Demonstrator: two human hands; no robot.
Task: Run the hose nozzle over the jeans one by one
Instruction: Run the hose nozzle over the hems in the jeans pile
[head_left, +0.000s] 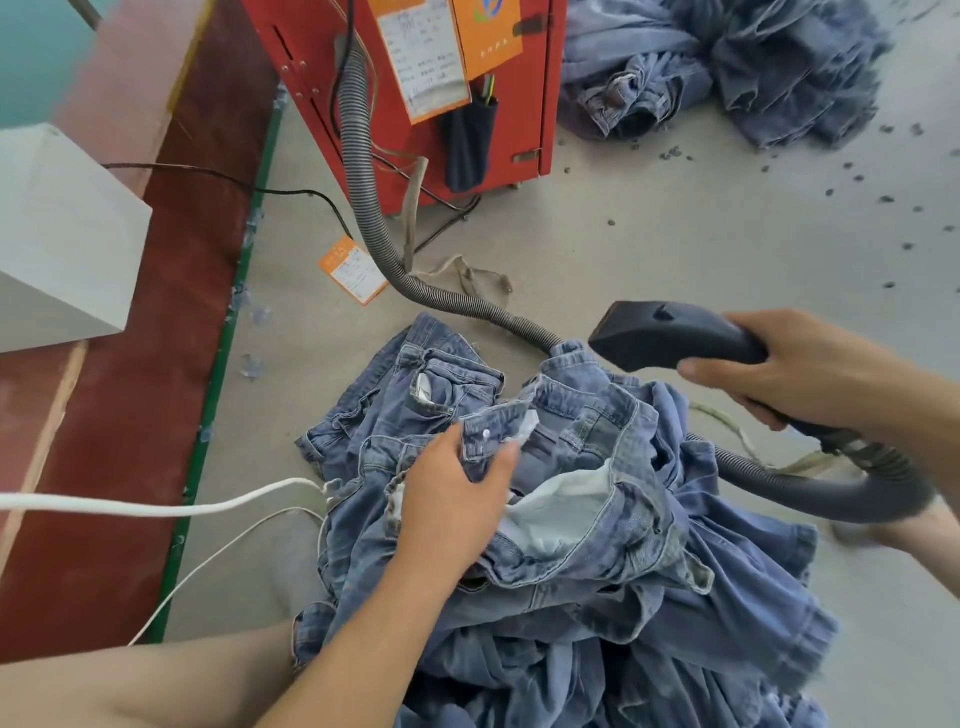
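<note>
A heap of blue jeans (597, 525) lies on the floor in front of me, waistbands up, white pocket lining showing. My left hand (452, 499) grips the buttoned waistband of the top pair. My right hand (795, 369) holds the dark hose nozzle (670, 335) by its handle, with the flat head pointing left and hovering just above the far edge of the heap, not touching the denim. The grey ribbed hose (363, 171) runs from the nozzle handle, loops under my right arm and goes up to the red machine.
A red machine cabinet (415, 47) stands at the top with orange labels. A second pile of jeans (727, 67) lies at the top right. A white box (57, 234) sits left. White cords (156, 509), an orange tag (353, 270) and lint specks lie on the concrete floor.
</note>
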